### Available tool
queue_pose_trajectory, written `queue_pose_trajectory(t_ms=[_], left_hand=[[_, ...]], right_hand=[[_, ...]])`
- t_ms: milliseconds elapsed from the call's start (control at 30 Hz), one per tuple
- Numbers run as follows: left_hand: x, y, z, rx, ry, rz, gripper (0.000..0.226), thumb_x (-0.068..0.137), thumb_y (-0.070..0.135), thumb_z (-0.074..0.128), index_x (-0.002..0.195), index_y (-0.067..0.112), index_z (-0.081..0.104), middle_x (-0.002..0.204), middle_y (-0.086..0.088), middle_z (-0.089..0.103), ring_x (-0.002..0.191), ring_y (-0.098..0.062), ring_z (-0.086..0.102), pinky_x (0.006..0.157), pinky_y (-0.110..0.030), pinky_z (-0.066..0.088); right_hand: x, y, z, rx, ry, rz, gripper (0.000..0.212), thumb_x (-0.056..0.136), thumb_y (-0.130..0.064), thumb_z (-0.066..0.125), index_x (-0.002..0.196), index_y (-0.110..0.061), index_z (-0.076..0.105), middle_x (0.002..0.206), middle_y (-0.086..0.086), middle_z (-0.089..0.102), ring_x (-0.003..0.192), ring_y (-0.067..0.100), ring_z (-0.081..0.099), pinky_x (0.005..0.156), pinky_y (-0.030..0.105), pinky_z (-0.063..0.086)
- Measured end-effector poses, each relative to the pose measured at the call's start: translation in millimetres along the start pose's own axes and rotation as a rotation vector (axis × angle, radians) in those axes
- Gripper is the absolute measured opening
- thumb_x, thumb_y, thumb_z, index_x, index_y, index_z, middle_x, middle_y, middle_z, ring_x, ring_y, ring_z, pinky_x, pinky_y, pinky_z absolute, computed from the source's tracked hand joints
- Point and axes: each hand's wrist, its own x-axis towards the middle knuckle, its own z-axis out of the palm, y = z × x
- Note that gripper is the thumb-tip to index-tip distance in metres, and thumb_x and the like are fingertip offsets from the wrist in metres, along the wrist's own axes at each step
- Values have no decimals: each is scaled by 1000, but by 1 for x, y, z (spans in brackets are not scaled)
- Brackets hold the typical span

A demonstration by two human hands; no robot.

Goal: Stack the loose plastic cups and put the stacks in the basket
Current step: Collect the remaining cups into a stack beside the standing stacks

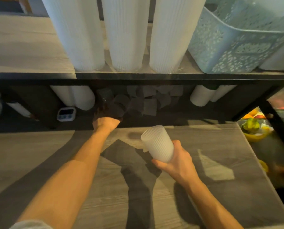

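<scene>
My right hand grips a short stack of ribbed translucent white cups by its lower end, tilted up and left over the wooden table. My left hand reaches into the shadow under the raised shelf, its fingers among several loose cups lying there; the dark hides whether it holds one. Three tall cup stacks stand on the shelf. To their right sits the pale blue perforated basket.
Under the shelf lie more white stacks at left and right, plus a small white timer. The black shelf edge overhangs the loose cups. A bowl of fruit sits beyond the table's right edge.
</scene>
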Motion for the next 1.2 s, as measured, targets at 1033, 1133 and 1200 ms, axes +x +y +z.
queue_pose_trajectory(t_ms=[1033, 1133, 1200], left_hand=[[-227, -5, 21, -1101, 21, 290, 65, 85, 33, 71, 141, 31, 39, 128, 7, 57, 106, 7, 59, 83, -10, 47], [-220, -13, 31, -1024, -53, 250, 67, 78, 52, 68, 138, 48, 38, 134, 9, 53, 110, 10, 56, 84, -10, 45], [-209, -15, 30, -932, -93, 245, 65, 71, 69, 60, 132, 57, 39, 138, 17, 49, 114, 16, 50, 87, -10, 41]], right_hand=[[-36, -22, 10, 167, -236, -289, 75, 63, -59, 81, 116, -37, 34, 112, -13, 54, 97, 7, 58, 79, 34, 55], [-33, -17, 9, 175, -229, -255, 79, 61, -62, 80, 120, -36, 34, 110, -13, 56, 96, 7, 59, 78, 33, 56], [-29, -11, 7, 159, -215, -229, 80, 61, -62, 79, 121, -34, 35, 110, -12, 56, 97, 9, 59, 78, 33, 54]])
